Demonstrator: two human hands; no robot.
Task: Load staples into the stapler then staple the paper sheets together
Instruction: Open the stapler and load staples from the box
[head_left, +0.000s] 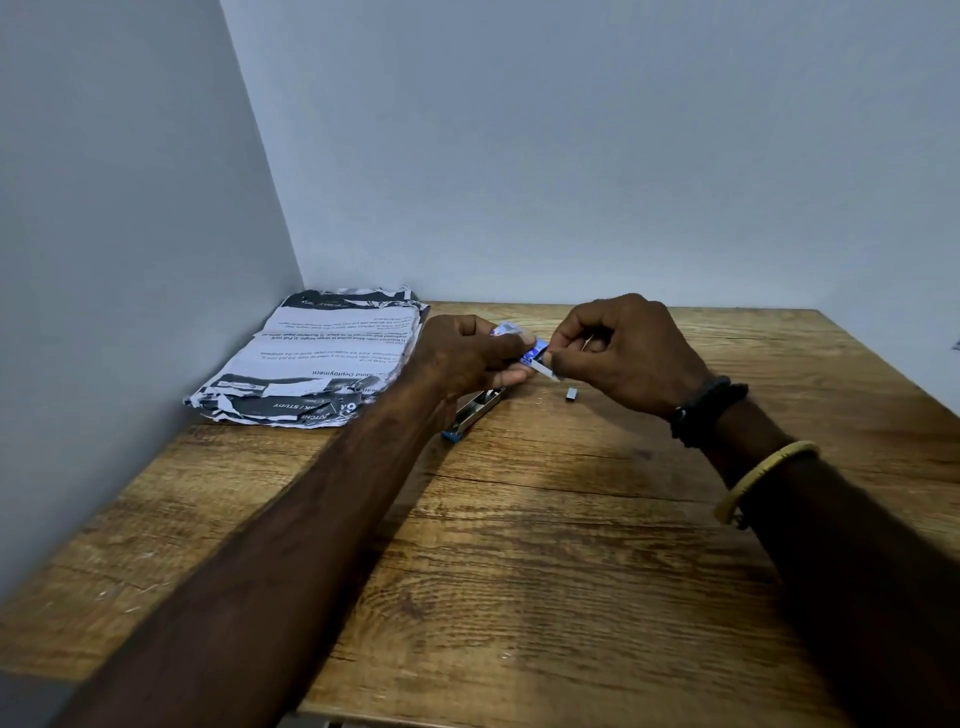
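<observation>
Two hands draw a staple strip from its box above the opened stapler.

The left hand, at frame centre, closes its grip on the small blue staple box, holding it raised off the worktop with the open end facing the right hand. The right hand pinches the staple strip between thumb and fingertips where it projects from the box; this pinch appears to draw the strip straight out. The stapler lies open just below the left hand, partly hidden by it, apparently placed close so the strip has a short path to the magazine. A short loose staple piece rests on the worktop, just right of the stapler. The paper sheets, crumpled at the edges, lie at centre left against the wall, away from the loading area.
</observation>
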